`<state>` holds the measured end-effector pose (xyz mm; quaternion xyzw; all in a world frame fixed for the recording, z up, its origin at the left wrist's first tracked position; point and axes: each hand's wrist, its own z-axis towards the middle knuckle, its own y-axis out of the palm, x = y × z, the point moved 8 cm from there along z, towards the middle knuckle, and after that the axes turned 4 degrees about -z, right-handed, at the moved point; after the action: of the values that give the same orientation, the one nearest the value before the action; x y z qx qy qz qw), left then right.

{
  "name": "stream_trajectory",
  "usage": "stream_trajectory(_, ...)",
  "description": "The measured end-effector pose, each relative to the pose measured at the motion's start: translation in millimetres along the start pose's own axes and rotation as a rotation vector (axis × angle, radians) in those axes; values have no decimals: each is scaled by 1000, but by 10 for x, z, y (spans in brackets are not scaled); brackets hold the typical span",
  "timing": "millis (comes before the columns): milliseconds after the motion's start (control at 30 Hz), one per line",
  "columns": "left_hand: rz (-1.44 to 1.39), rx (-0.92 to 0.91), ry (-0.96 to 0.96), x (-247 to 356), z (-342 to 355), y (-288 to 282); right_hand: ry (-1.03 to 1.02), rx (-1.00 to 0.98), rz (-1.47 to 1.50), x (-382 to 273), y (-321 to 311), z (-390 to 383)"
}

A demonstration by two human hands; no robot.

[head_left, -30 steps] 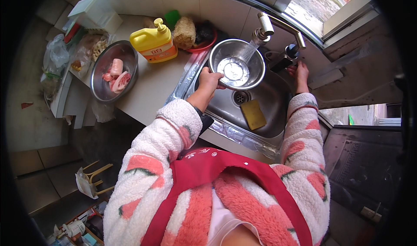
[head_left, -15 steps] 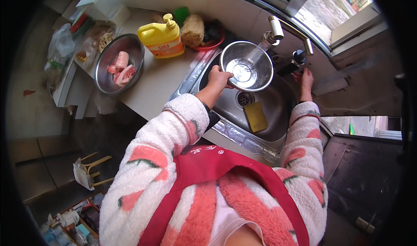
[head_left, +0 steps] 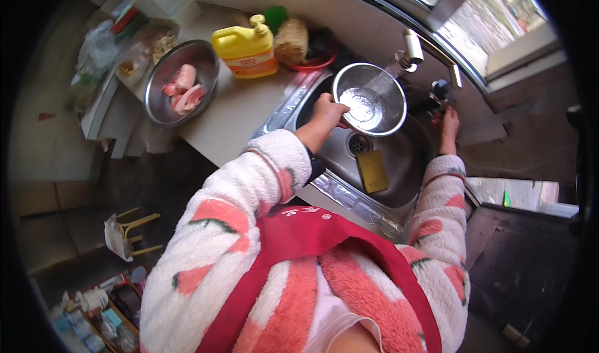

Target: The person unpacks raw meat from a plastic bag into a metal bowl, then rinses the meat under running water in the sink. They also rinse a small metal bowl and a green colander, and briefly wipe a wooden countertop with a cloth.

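My left hand (head_left: 327, 117) is closed on the near-left rim of a round stainless steel bowl (head_left: 393, 119), tilted over the sink. Water from the tap (head_left: 412, 46) runs into it, and its bottom shines with water. At the sink's right side, my right hand (head_left: 448, 127) is beside the dark tap handle (head_left: 440, 90). Its fingers look apart, though slightly smeared; I cannot tell whether they touch the handle. Below the bowl, a yellow-brown sponge (head_left: 372, 172) lies in the steel sink (head_left: 405, 188) near the drain (head_left: 359, 144).
Left of the sink, a yellow pump jug (head_left: 246, 50) stands on the counter (head_left: 231, 116). A steel basin (head_left: 150, 97) there holds pieces of raw meat (head_left: 185, 91). Behind are a red basin (head_left: 312, 65) and a tan fibrous bundle (head_left: 291, 41). A window (head_left: 499, 16) borders the back right.
The whole view has shifted a little, so the counter and sink sit further right. My left hand still holds the bowl under the stream. My right hand remains by the tap handle.
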<state>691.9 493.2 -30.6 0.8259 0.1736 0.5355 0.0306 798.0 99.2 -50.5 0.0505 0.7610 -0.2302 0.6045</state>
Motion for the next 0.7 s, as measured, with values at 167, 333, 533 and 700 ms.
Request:
stream_trajectory(167, -39, 20, -14, -69, 28, -44, -4, -24, -11, 31, 32, 52)
stream_trajectory(333, 3, 43, -41, -120, 30, -82, -27, -18, -67, 29, 9, 46)
stream_trajectory(533, -4, 57, -46, -134, 12, -101, -28, -15, -69, 25, 5, 15)
stream_trajectory(700, -24, 60, -33, -117, 3, -108, -31, -14, -71, 24, 9, 2)
